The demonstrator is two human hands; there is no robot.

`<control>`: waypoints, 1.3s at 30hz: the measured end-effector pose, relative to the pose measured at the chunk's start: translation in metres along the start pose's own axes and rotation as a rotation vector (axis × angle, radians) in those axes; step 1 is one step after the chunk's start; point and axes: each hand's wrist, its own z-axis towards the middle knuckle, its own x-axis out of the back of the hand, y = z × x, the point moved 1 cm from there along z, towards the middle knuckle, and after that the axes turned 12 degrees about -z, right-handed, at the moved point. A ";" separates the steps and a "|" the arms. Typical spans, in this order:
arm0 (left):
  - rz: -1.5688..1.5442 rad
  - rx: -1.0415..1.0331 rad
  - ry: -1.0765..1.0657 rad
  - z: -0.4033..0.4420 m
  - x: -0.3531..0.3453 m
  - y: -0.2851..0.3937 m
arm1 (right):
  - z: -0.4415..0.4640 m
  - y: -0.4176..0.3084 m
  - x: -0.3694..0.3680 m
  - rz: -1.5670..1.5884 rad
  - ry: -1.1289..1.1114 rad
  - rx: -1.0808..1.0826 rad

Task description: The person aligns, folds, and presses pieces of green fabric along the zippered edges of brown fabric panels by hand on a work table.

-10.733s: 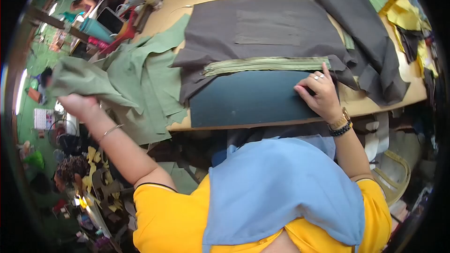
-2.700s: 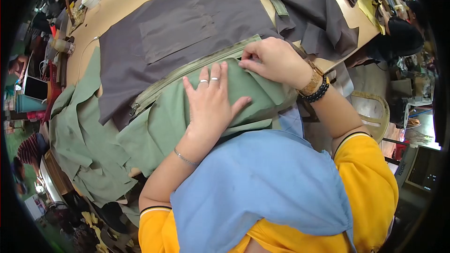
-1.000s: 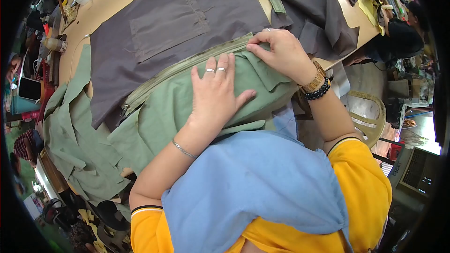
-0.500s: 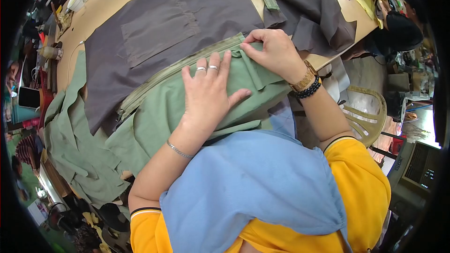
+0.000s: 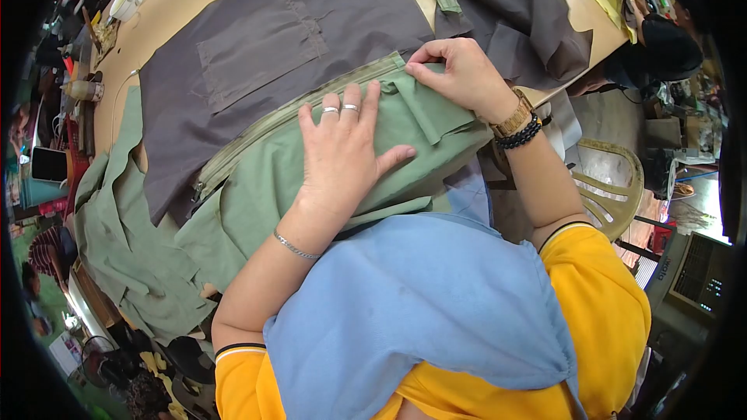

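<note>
On the table [image 5: 167,0], the left hand [image 5: 338,148] spreads over green cloth [image 5: 261,175], likely light and limp, best gripped at the edge the right hand [image 5: 465,76] pinches beside the zip [image 5: 257,138].

Zipper fabric [image 5: 311,110] green, center; large cloth [image 5: 257,0] dark purplish gray, upper center; apron [image 5: 420,303] light blue, bottom; shirt [image 5: 587,295] yellow.

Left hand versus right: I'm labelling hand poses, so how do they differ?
The left hand lies spread on the green fabric, while the right hand pinches its edge near the end of the zipper. The left wrist wears a chain bracelet; the right has a gold-coloured watch and black beaded bracelet. Both hands are ungloved.
</note>
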 end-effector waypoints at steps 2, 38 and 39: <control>-0.001 -0.003 0.005 -0.001 0.000 0.000 | 0.001 0.001 0.001 0.007 -0.028 0.013; -0.044 0.335 0.405 -0.095 0.049 -0.082 | -0.013 -0.121 -0.088 -0.305 0.020 0.649; -0.089 0.347 0.411 -0.094 0.048 -0.083 | -0.012 -0.121 -0.090 -0.325 0.024 0.641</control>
